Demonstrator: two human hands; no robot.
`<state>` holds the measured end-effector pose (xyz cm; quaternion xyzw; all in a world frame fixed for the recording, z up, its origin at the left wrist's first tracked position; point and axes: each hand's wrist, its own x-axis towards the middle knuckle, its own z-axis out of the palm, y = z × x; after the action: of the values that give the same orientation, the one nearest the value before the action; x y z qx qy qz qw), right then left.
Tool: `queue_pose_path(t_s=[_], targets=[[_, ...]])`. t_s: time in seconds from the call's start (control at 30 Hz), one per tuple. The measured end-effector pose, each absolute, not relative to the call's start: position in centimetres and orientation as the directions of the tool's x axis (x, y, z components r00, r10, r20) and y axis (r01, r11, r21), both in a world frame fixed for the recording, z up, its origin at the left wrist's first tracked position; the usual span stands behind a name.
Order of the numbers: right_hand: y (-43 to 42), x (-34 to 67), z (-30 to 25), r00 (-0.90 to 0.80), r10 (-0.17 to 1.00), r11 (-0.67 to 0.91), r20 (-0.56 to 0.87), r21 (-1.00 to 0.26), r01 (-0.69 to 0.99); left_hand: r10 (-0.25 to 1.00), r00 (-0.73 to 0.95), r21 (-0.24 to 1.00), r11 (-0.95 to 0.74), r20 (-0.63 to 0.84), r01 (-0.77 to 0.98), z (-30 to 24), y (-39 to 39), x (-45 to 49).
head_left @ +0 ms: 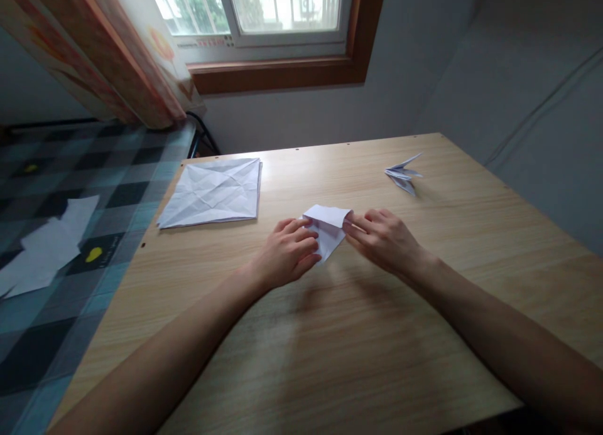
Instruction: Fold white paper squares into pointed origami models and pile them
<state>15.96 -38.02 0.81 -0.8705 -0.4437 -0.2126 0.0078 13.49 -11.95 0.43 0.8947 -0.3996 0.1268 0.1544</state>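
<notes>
Two hands meet at mid-table over a small folded white paper [328, 229]: the left hand [287, 254] presses flat on its near-left part, fingers curled, while the right hand [384, 237] pinches its right edge. Beyond, on the wooden table [339, 347], lie a creased paper stack [211, 193] and a finished folded paper figure [404, 173].

Creased paper stack [211, 193] and folded paper crane [404, 173] on wooden table [330, 347], checkered bedspread [70, 190] alongside
</notes>
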Motion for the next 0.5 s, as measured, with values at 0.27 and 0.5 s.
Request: queue_pose_path(t_s=[0.27,0.5], targets=[[-38.0,16.7,0.4,0.393,0.814,-0.523,0.427,0.245,0.816,-0.670,0.651,0.213,-0.620,0.356,-0.755,0.4,-11.7,13.7],[-36.7,14.8,0.7,0.325,0.846,-0.467,0.423,0.295,0.833,-0.686,0.633,0.176,-0.616,0.359,-0.768,0.0,-11.6,13.7]])
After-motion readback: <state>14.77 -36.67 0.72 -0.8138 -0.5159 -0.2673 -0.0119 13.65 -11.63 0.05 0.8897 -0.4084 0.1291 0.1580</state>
